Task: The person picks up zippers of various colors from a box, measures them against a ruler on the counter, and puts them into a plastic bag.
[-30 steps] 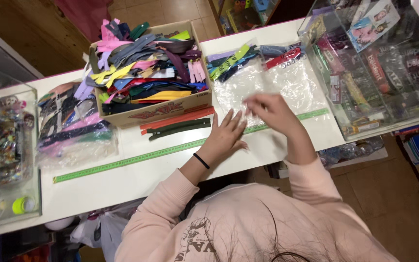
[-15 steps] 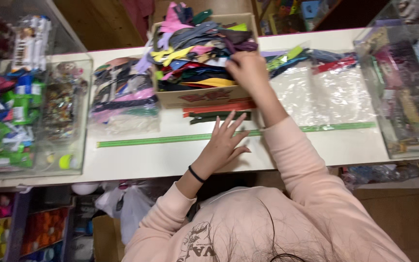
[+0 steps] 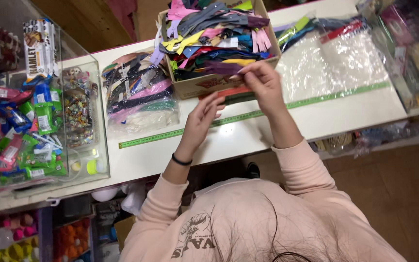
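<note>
**Head view: counter stock, zipper box and two hands**

Head camera looks down on a long white counter top (image 3: pixel 277 131) with a person in a pale pink sweatshirt (image 3: pixel 267 218) leaning over it.

Item 1. Open brown cardboard box (image 3: pixel 197 86), standing at the far edge of the counter, heaped with loose fabric zippers in many colours (image 3: pixel 214 34): grey, yellow, pink, purple, blue, green.

Item 2. Right hand (image 3: pixel 263 82), raised at the box's near wall, thumb and fingertips pinched shut on the end of a dark purple zipper (image 3: pixel 224 68) that lies along the near edge of the heap, inside the box.

Item 3. Left hand (image 3: pixel 203 116), black band at the wrist, lifted above the counter just in front of the box. Fingers loosely curled and pointing toward the right hand; nothing is seen in its grasp.

Item 4. Green measuring strip (image 3: pixel 180 132), flat along the counter, passing beneath both hands.

Item 5. Clear plastic bag of bundled zippers (image 3: pixel 139 97), left of the box, touching it.

Item 6. Clear plastic bag, mostly flat (image 3: pixel 335 63), right of the box, with a few zippers at its far end.

Item 7. Transparent display case of small wrapped sweets (image 3: pixel 40 121), at the left end of the counter.
</note>
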